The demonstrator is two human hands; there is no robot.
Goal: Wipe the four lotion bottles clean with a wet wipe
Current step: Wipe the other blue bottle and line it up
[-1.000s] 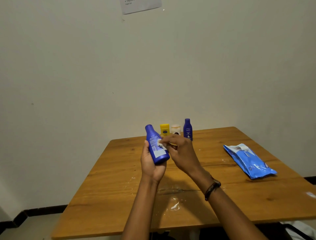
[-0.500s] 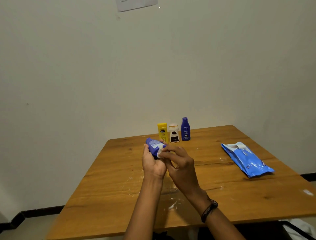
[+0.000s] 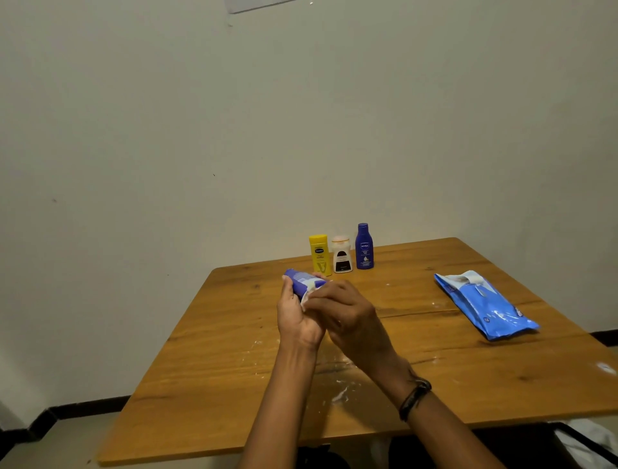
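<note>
Blue bottle [image 3: 302, 280] gripped left hand [image 3: 296, 318]; right hand [image 3: 347, 318] wiping.

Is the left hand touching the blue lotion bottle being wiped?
Touching. The head view shows the left hand wrapped around the tilted blue lotion bottle, thumb pressed on its side, while the right hand presses a white wet wipe on it.

A plain room in what looks like a home: a bare off-white wall [image 3: 301, 134] with a paper sheet [image 3: 254, 4] stuck high up, a dark skirting board [image 3: 83, 406] along a pale floor, and a worn wooden desk [image 3: 217, 368] set into the corner, its top streaked with white marks. Household toiletries stand at its back edge.
</note>
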